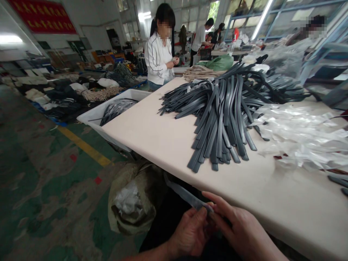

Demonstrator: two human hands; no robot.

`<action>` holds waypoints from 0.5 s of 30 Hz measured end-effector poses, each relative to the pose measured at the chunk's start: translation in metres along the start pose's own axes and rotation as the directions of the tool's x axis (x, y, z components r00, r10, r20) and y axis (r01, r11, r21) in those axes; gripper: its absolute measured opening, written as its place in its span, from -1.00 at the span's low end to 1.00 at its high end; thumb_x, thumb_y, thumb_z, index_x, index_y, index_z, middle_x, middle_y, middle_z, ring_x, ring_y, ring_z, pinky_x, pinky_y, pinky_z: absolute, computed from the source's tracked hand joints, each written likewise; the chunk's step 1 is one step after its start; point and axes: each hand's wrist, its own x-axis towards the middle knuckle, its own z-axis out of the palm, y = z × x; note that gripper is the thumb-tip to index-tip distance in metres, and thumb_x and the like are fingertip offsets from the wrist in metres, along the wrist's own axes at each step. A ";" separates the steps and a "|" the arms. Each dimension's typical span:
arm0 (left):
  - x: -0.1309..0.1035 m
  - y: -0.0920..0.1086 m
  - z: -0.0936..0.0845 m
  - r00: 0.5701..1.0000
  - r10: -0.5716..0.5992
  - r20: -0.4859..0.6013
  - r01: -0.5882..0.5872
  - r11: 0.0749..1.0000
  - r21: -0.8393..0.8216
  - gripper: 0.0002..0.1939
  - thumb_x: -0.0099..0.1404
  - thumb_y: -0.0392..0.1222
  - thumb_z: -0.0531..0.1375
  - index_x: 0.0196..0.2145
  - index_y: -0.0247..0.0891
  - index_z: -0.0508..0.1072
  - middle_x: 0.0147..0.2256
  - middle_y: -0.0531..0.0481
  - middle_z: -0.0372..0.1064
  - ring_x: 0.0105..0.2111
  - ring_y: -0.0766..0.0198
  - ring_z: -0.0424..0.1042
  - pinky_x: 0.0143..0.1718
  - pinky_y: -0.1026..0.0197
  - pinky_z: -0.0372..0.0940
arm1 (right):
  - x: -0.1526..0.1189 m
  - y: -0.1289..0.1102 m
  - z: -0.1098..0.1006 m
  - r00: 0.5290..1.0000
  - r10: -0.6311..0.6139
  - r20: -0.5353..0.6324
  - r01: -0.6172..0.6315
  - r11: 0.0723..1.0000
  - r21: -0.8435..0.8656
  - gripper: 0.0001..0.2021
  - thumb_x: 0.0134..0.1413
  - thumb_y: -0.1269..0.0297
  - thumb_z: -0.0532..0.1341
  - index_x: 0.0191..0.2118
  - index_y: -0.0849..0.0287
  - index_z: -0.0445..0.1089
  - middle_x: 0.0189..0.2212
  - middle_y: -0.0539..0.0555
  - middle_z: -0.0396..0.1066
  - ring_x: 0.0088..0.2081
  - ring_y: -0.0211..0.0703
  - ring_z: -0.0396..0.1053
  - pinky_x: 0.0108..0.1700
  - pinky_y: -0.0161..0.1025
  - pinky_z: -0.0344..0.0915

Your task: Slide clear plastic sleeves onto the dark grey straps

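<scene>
Both hands pinching wrapped strap

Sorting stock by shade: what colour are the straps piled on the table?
Dark grey straps, seen in the head view.

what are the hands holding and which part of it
Both hands, left and right, pinch the near end of one dark strap in a clear sleeve.

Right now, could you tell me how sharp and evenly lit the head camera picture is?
Head view: straps on the table are sharp; ceiling lights glare; edges bend with wide-angle distortion; the strap held by the left hand and right hand looks slightly soft.
</scene>
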 end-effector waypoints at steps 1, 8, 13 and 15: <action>0.001 -0.001 0.001 1.000 0.000 -0.001 0.000 1.000 0.007 -0.74 0.15 -0.11 0.39 -0.23 -0.29 0.62 -0.23 -0.10 0.60 -0.24 0.24 0.52 -0.22 0.26 0.37 | 0.002 0.000 0.002 1.000 -0.002 -0.009 0.002 1.000 0.003 -0.59 0.27 0.23 0.01 0.20 0.01 0.26 -0.32 0.01 0.61 -0.30 -0.03 0.59 -0.29 -0.22 0.48; -0.002 0.014 0.005 0.994 0.064 -0.086 -0.065 0.998 -0.015 -0.80 0.23 -0.14 0.34 -0.21 -0.24 0.61 -0.06 -0.11 0.56 -0.08 0.25 0.47 -0.18 0.30 0.36 | -0.032 0.020 -0.029 0.982 -0.111 -0.153 0.110 0.994 -0.018 -0.56 0.22 0.23 0.14 0.21 -0.11 0.21 -0.53 -0.15 0.52 -0.58 -0.26 0.48 -0.51 -0.46 0.39; 0.002 -0.006 0.008 0.996 -0.086 0.012 0.086 0.996 0.018 -0.71 0.12 -0.13 0.41 -0.22 -0.33 0.61 -0.23 -0.11 0.60 -0.30 0.29 0.51 -0.30 0.30 0.37 | -0.019 0.014 -0.009 0.995 -0.024 -0.101 0.021 0.999 -0.034 -0.62 0.26 0.25 0.06 0.17 0.00 0.31 -0.40 -0.03 0.60 -0.41 -0.12 0.58 -0.38 -0.32 0.49; 0.003 -0.005 0.010 0.996 -0.091 0.021 0.090 0.996 0.021 -0.75 0.18 -0.13 0.37 -0.24 -0.36 0.61 -0.33 -0.08 0.60 -0.36 0.31 0.51 -0.31 0.30 0.37 | -0.013 0.006 -0.004 0.997 -0.031 -0.067 0.031 1.000 -0.006 -0.59 0.23 0.30 0.07 0.17 0.05 0.34 -0.23 0.07 0.61 -0.23 -0.03 0.59 -0.21 -0.22 0.52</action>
